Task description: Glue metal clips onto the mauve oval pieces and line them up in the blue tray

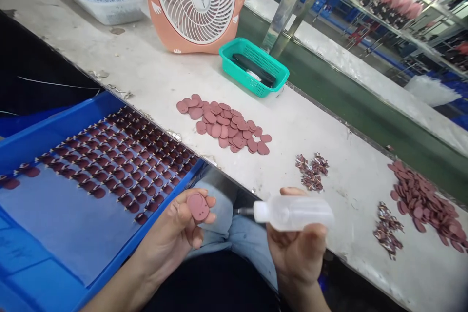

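Between thumb and fingers, my left hand (171, 226) holds up a flat maroon oval piece (198, 207) with small dots on its face. My right hand (298, 253) is wrapped round a translucent white squeeze bottle (298, 213). Its dark thin nozzle (244, 211) points left toward the oval piece, with a gap between them. Beyond my hands, a loose pile of maroon oval pieces (228, 124) lies on the white table. Small shiny brown-and-metallic parts (312, 171) are heaped right of that pile.
A blue tray (146, 236) at left carries rows of maroon pieces on a pale sheet. On the white table (351, 200) stand an orange fan (200, 0), a green basket (252, 83) and a tub (109, 12). More ovals (426, 204) and metallic parts (387, 229) lie at right.
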